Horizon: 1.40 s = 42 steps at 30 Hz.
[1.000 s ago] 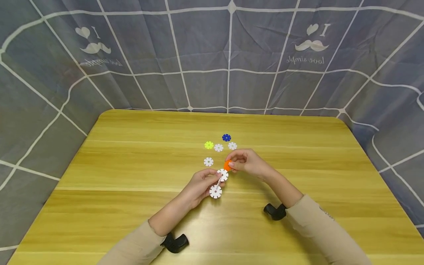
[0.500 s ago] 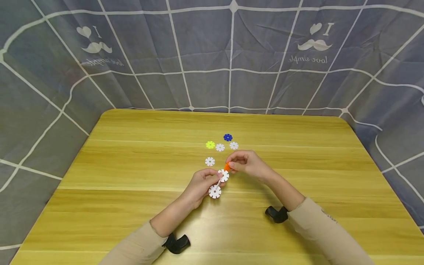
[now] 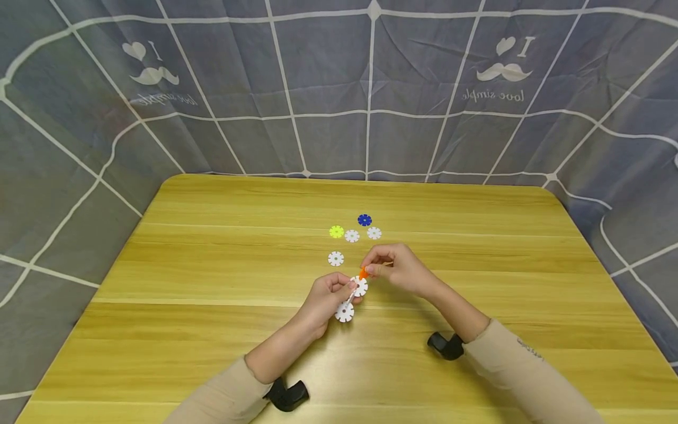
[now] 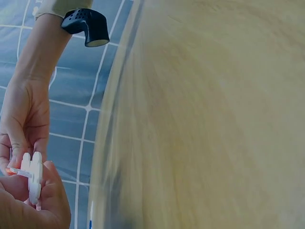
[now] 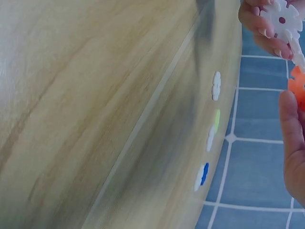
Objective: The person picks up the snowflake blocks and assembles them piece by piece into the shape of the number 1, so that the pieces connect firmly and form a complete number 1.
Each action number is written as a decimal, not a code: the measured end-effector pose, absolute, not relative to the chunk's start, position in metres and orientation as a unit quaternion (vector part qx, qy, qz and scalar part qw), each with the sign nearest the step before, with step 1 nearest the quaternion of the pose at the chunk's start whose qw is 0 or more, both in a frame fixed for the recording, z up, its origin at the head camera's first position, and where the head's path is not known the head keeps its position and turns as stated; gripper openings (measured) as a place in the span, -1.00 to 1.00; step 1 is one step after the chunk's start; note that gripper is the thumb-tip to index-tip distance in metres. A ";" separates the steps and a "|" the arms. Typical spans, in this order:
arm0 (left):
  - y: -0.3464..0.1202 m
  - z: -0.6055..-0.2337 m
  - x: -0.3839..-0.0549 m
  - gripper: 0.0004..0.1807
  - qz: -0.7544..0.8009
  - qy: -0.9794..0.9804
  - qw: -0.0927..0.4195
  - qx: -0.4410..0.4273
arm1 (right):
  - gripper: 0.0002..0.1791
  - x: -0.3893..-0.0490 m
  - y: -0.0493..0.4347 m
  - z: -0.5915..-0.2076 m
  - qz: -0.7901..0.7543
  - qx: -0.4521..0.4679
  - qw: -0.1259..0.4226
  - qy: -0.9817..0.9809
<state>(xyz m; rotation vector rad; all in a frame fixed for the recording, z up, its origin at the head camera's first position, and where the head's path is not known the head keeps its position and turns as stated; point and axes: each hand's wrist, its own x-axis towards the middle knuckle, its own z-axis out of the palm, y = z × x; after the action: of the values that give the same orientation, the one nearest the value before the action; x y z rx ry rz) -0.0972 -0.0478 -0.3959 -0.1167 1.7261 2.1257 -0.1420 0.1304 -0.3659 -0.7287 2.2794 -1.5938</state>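
My left hand [image 3: 324,299] grips a joined piece of white notched discs. One white disc [image 3: 344,312] hangs at its near end and another white disc [image 3: 361,287] faces up at the far end, with a white disc seen edge-on between them. An orange notched disc [image 3: 362,274] is pinched between the thumb and fingers of my right hand [image 3: 401,270]. In the right wrist view the orange disc [image 5: 296,88] meets the end of the edge-on white disc [image 5: 294,47]. Whether their notches are engaged I cannot tell. My fingers partly cover both pieces.
Beyond my hands, loose discs lie flat on the wooden table [image 3: 212,265]: a blue disc [image 3: 364,220], a yellow-green disc [image 3: 336,232] and several white ones, one a white disc [image 3: 336,259] closest to my left hand. A grey checked cloth [image 3: 328,76] hangs behind the table.
The orange disc has turned from nearly face-on to nearly edge-on against the white piece. Both hands have shifted slightly toward me. The loose discs stay put on the table.
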 end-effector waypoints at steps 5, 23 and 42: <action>-0.047 -0.397 -0.098 -0.91 0.753 0.625 0.201 -0.049 | -0.92 -0.140 0.130 -0.365 -0.548 -0.255 0.132 0.786; -0.049 -0.394 -0.096 -0.92 0.755 0.615 0.226 -0.023 | -0.91 -0.138 0.133 -0.370 -0.555 -0.238 0.159 0.781; -0.049 -0.400 -0.095 -0.62 0.768 0.580 0.270 0.003 | -0.85 -0.144 0.140 -0.383 -0.573 -0.240 0.149 0.769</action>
<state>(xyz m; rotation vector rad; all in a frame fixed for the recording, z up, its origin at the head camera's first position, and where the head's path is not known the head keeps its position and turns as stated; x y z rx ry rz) -0.0952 -0.0491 -0.3996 0.0089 1.5632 2.0702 -0.1437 0.1401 -0.3828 -0.6891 2.2116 -1.6489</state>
